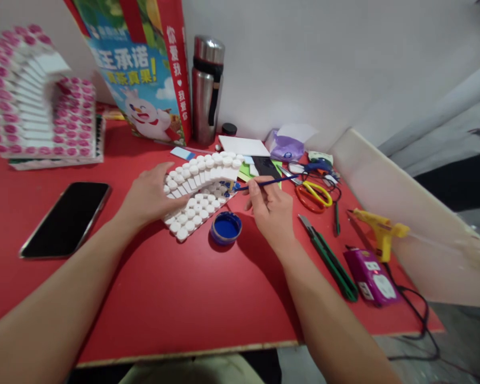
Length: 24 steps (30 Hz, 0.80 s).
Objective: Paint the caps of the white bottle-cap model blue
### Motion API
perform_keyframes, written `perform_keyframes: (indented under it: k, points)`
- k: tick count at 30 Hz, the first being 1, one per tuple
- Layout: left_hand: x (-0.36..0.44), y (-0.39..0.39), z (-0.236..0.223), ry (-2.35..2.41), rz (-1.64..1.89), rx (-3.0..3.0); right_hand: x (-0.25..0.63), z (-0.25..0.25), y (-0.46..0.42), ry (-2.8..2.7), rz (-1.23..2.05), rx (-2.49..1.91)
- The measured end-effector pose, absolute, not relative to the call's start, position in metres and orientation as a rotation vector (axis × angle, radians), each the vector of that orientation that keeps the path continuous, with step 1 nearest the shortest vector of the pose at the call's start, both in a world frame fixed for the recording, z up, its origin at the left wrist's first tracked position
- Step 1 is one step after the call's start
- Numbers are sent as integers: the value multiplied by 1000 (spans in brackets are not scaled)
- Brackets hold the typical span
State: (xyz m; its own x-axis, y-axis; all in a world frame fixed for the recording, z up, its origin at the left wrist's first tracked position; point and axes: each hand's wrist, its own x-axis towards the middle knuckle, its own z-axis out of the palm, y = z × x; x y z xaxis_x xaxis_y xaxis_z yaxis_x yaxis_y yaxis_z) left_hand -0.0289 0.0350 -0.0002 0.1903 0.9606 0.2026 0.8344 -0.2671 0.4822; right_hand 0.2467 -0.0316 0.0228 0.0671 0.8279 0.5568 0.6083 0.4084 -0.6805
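A white model (196, 210) with a curved stair and rows of small round discs lies on the red table. My left hand (150, 192) is closed around its left end, thumb over the near side. In my right hand (270, 208) a thin blue paintbrush (276, 182) is pinched, its tip at the model's right end. Several discs there (231, 188) are blue. Just in front of the model stands a small open pot of blue paint (226, 228), near my right hand.
A phone (66, 220) lies left, below a pink-dotted stair model (40, 101). Behind stand a printed bag (140, 69) and a steel flask (208, 88). Right are scissors (314, 194), a green utility knife (330, 258), a yellow glue gun (378, 229) and a purple power socket (372, 277).
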Motion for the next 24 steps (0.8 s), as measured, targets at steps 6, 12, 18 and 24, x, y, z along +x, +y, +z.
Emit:
perform_keyframes:
  k: [6,12,18,24]
  points:
    - [-28,34,3,1694,699,2191,248,24,-32,-1656,279,-1281]
    - [-28,34,3,1685,714,2181,246,25,-33,-1662,289,-1306]
    - [-28,33,3,1677,730,2160,246,25,-32,-1663,291,-1302]
    - [-28,34,5,1687,692,2154,247,25,-33,-1658,283,-1292]
